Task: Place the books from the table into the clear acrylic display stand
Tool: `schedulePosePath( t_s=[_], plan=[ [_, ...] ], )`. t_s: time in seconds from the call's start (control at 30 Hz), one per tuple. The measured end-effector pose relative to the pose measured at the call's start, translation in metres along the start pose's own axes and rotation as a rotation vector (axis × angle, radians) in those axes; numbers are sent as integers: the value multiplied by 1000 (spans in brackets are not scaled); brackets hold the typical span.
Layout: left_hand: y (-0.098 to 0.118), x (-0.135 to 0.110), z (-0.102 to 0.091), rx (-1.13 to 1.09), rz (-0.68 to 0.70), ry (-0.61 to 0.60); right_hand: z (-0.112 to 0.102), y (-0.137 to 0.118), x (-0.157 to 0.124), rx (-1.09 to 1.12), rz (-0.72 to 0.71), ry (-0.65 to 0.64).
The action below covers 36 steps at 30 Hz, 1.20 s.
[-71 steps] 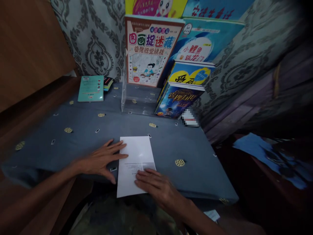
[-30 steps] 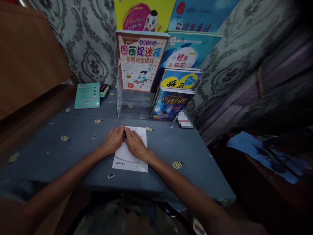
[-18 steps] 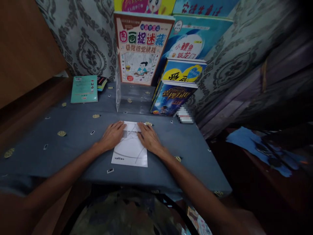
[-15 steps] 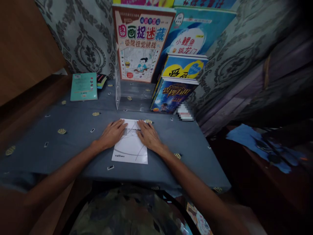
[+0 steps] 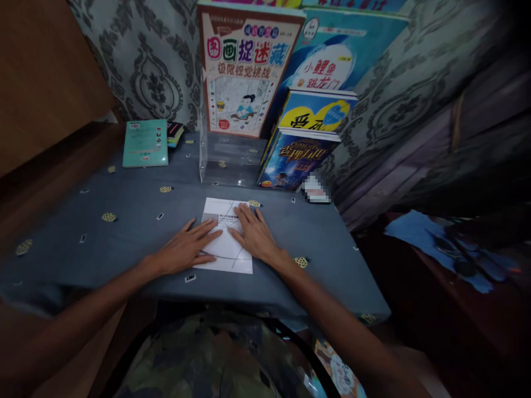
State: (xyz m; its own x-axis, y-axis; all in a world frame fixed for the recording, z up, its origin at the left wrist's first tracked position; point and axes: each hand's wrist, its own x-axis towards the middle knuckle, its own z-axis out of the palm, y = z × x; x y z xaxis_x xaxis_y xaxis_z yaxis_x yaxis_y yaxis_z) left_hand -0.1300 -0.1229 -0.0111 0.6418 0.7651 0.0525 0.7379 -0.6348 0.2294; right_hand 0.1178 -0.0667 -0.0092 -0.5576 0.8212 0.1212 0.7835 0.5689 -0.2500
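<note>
A white booklet with grey lines and small dark print lies flat on the cloth-covered table. My left hand rests over its left edge, fingers spread and pointing right across the cover; the booklet's lower left corner is hidden beneath it. Along the right edge lies my right hand, palm down, with fingers stretched toward the top and the thumb pointing inward. Both hands are open and touch the booklet without gripping it.
Behind the booklet stands a clear acrylic rack with several upright books, among them a dark blue book. A green book lies at the back left. A blurred-out small item sits right of the rack. A blue cloth lies off the table's right side.
My left hand has slid down the booklet's left side toward me and its fingers have spread. My right hand stays near the right edge, with its fingers slightly more apart.
</note>
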Motion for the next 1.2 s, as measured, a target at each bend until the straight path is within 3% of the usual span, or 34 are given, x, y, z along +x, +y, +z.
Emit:
schedulePosePath(
  t_s=[0.2, 0.4, 0.57, 0.73, 0.83, 0.93, 1.1, 1.2],
  plan=[
    [-1, 0, 4, -52, -27, 34, 1, -16, -53, -37, -42, 0],
    [2, 11, 10, -143, -296, 183, 2, -14, -65, -29, -63, 29],
    [-7, 34, 6, -576, -376, 349, 5, -10, -65, -9, -88, 39],
    [-29, 53, -9, -1096, -656, 462, 4, -8, -67, 27, -83, 39],
    [-36, 54, -19, -1270, -777, 451, 4, -7, -68, 35, -80, 22],
    [-36, 50, -23, -1375, -791, 385, 8, -5, -70, 39, -78, 48],
    [-23, 46, -23, -1435, -611, 96, 26, 8, -71, 93, -93, 111],
    [-15, 47, -33, -1429, -480, 108, 25, 17, -62, 265, 17, 248]
  ],
)
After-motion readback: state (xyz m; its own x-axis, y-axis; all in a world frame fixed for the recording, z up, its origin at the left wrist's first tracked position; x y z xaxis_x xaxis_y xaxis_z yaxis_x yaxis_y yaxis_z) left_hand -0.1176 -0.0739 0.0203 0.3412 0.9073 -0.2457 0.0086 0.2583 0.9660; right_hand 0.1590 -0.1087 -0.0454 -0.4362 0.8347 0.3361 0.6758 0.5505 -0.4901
